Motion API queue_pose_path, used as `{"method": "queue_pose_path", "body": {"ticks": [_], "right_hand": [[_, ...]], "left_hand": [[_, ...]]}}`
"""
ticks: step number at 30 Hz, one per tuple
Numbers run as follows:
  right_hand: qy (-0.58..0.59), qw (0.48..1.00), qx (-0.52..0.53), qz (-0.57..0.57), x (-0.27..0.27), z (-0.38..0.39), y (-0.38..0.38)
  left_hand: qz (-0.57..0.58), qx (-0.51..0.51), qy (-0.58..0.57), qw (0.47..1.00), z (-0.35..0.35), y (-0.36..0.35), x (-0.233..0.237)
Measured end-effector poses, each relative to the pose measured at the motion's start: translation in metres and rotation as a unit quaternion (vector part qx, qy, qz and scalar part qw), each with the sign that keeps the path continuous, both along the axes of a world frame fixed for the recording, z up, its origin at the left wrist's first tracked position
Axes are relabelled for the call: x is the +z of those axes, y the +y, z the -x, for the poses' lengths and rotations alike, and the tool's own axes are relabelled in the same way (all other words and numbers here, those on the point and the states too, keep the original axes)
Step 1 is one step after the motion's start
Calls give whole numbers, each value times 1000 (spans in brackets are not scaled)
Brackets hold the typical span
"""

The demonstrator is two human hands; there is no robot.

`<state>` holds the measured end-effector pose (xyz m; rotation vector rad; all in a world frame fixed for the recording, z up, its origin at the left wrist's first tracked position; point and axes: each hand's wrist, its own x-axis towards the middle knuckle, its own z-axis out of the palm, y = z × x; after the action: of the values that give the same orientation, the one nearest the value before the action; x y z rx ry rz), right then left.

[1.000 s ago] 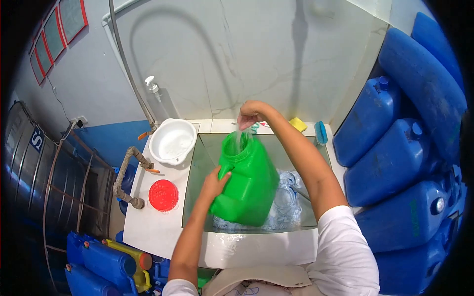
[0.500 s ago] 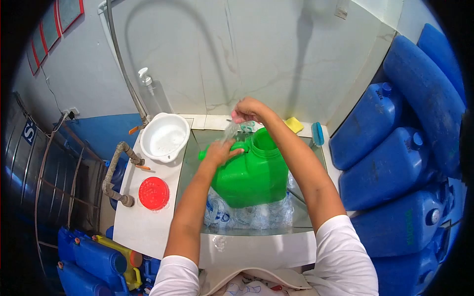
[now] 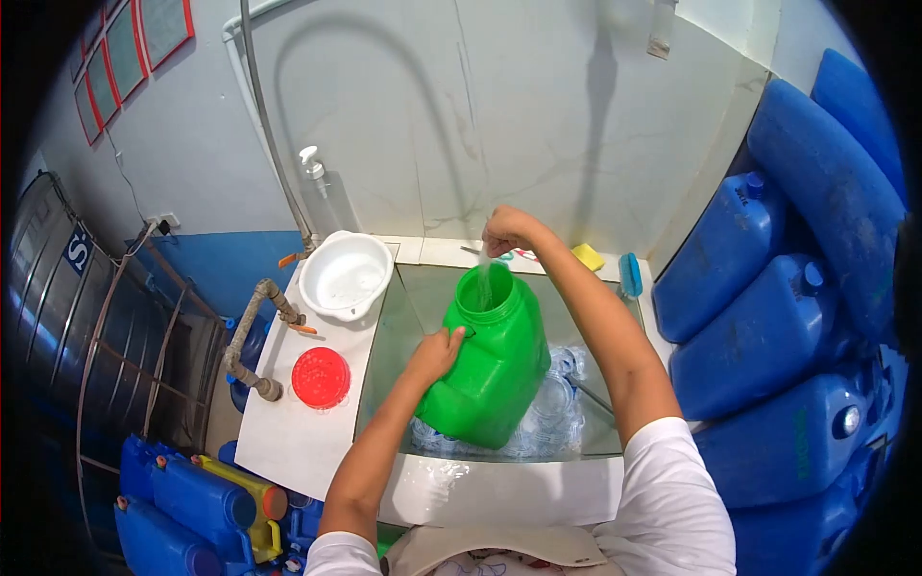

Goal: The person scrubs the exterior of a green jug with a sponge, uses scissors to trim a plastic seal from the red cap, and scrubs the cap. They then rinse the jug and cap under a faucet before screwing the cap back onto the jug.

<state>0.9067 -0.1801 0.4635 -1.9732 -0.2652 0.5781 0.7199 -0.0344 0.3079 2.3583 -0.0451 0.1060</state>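
A green jug (image 3: 495,370) is tilted over the glass-sided basin, its wide round mouth facing up and away from me. My left hand (image 3: 437,355) grips the jug at its left side, near the shoulder. Above the mouth, my right hand (image 3: 509,230) is closed, and a clear stream (image 3: 484,278) runs down from beneath it into the jug. What its fingers hold is too small to make out. Clear plastic items (image 3: 557,408) lie in the basin under and beside the jug.
On the left ledge are a white basin (image 3: 346,276), a red lid (image 3: 321,377) and a pipe (image 3: 233,350). A pump bottle (image 3: 315,173) stands behind. A yellow sponge (image 3: 588,256) and a blue brush (image 3: 630,276) rest at the back edge. Blue containers (image 3: 715,254) line the right side.
The green jug has turned, and its mouth is now further left. My left hand has moved down to its side. My right hand has shifted slightly right, and the view has shifted.
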Motion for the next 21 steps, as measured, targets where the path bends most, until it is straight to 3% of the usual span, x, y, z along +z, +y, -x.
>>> {"method": "queue_pose_path", "body": {"ticks": [7,9,12,14,16,20,21], "right_hand": [[-13,995,18,94,18,6,5],[-9,985,28,167,18,5,6],[1,980,96,176,13,-4,4],[28,985,84,145,13,-8,2],[51,989,75,113,18,-8,3],[101,991,66,66,20,-12,9],[106,989,77,64,20,-14,9]], "left_hand": [[-27,55,4,998,8,-20,6],[-20,77,-2,997,12,-26,5],[-15,91,-5,996,12,-24,3],[-19,81,-4,997,8,-14,4],[-54,-18,-27,998,0,0,11],[-157,-43,-15,986,-44,8,10],[-190,-14,-124,974,-62,3,-12]]}}
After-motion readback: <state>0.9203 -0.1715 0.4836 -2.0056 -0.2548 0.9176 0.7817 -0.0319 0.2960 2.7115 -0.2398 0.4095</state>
